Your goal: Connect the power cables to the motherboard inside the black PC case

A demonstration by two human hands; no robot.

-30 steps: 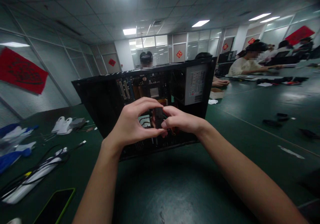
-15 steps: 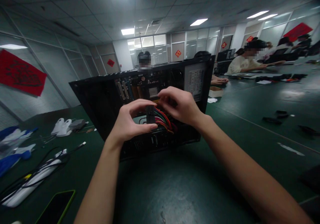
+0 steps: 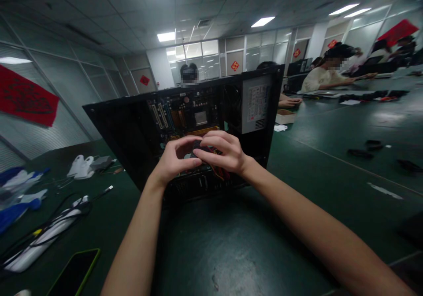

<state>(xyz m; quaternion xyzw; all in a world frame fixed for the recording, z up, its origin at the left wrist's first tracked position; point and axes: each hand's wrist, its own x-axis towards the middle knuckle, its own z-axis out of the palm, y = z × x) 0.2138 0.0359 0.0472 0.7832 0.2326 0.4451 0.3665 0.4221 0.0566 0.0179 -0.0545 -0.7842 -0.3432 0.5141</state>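
1. Both hands meet inside the open computer case (image 3: 115,128), which stands on its side near the middle of the green counter (image 3: 231,243), its motherboard (image 3: 185,115) facing the viewer.
2. The left hand (image 3: 173,161) has a narrow grip: thumb and fingertips pinch a small black connector (image 3: 197,145). It sits just in front of the board's lower part.
3. The right hand (image 3: 224,155) curls over the same connector from above, with a closed grip on its top. The coloured wires (image 3: 218,172) trail out below the wrist.
4. Judged from this pose, the step goes best with the connector kept square to the board. Pressure should come evenly from both thumbs, with the wires left slack and clear of the fingertips. Whether it is seated cannot be told, since the fingers hide the joint.
5. Compared with half a second ago, the right hand has dropped from above the wires onto the connector. Both hands sit lower and deeper in the case, and the wire bundle, then in plain view, is mostly covered.
6. A phone (image 3: 72,271) lies at the counter's near left corner.
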